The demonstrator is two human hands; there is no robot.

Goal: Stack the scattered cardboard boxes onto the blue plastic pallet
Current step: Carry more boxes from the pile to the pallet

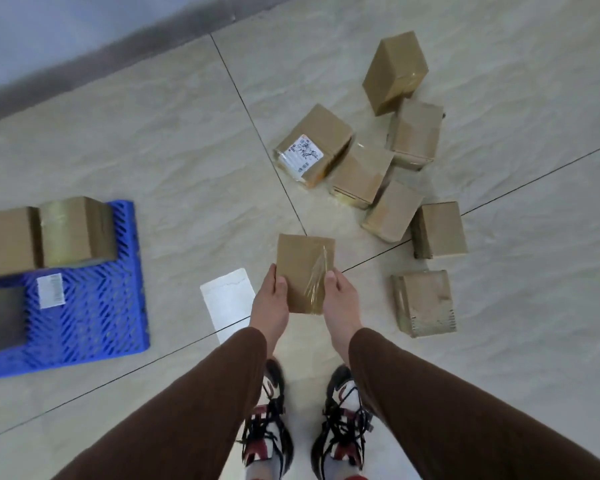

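A person stands on a tiled floor, holding a small taped cardboard box [305, 271] out in front, just below the centre of the frame. The left hand [270, 303] grasps its left edge with the thumb lying over the top face, and the right hand [340, 299] grasps the right edge the same way; the fingers underneath are hidden. The box's long axis points away from the body, toward the top of the frame.

The blue plastic pallet [94, 323] lies at the left edge of the frame, well apart from the held box and on the left hand's side. It already carries two boxes side by side along its far edge [45, 235], plus a darker, blurred one at its left [0, 313]. A bare stretch of blue grid shows on the near right part.

The coming move looks like a swing leftward, with the left arm leading.

More scattered boxes [378, 161] remain in a loose cluster at the upper right, one bearing a shipping label [302, 154]. A white paper sheet [227, 299] lies on the floor between pallet and hands.
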